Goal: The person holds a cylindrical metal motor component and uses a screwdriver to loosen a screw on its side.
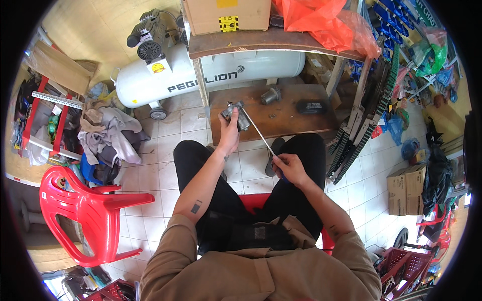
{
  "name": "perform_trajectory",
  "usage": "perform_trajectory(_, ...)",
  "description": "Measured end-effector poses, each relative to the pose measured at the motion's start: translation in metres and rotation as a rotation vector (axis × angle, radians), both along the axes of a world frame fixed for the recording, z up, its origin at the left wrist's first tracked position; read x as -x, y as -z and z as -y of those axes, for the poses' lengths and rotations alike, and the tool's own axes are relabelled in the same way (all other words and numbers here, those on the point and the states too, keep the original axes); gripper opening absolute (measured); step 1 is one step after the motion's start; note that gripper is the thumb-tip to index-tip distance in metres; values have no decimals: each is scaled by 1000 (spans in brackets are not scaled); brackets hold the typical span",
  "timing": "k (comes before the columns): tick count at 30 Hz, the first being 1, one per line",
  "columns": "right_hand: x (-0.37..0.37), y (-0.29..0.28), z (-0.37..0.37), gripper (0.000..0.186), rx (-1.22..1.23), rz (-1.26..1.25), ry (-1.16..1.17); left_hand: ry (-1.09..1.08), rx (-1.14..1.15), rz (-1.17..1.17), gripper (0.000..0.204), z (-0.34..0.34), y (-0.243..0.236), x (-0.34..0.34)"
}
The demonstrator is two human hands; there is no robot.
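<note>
My left hand (pixel 229 134) is closed around a grey metal machine part (pixel 243 120), holding it above the near left of the low brown wooden bench (pixel 296 123). Its exact kind is too small to tell. In my right hand (pixel 291 168), over my right thigh, is a long screwdriver (pixel 259 133) gripped by its handle. The thin shaft slants up and left, its tip at the upper side of the part; whether it sits in a screw I cannot tell. Farther back on the bench lies a grey cylindrical metal piece (pixel 270 95). A black oval case (pixel 312 107) rests to its right.
A white air compressor tank (pixel 145 83) lies behind the bench. Above it, a wooden shelf (pixel 241 43) carries a cardboard box (pixel 226 15) and orange plastic bags (pixel 321 22). Long metal rails (pixel 369 110) lean at right. A red plastic chair (pixel 100 215) stands at left.
</note>
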State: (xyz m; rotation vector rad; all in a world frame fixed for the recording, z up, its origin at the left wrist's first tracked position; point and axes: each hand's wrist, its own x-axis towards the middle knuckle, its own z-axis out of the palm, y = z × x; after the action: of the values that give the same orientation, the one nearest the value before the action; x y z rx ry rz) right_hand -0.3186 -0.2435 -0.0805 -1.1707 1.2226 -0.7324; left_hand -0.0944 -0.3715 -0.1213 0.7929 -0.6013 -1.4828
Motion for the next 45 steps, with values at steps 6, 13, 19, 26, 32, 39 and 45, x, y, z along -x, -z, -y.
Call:
perform_trajectory(6, 10, -13, 5, 38, -232, 292, -15, -25, -18, 50, 53, -2, -6, 4)
perform_trajectory(13, 5, -9, -1, 42, -69, 82, -37, -3, -52, 75, 53, -3, -12, 4)
perform_trajectory(19, 10, -19, 2, 44, -317, 361, -42, -23, -15, 135, 54, 2, 0, 2)
perform_trajectory(26, 15, -21, 2, 46, -440, 537, -24, -4, -61, 139, 54, -2, -14, 5)
perform_trajectory(32, 13, -18, 0, 47, -419, 489, -11, 19, -62, 169, 60, -1, -11, 3)
perform_trajectory(39, 5, -21, -2, 45, -302, 318, -6, 27, -88, 142, 58, 0, -9, 3)
perform_trajectory(45, -7, -34, -10, 35, -128, 125, 82, 6, -130, -53, 48, 4, -18, -5)
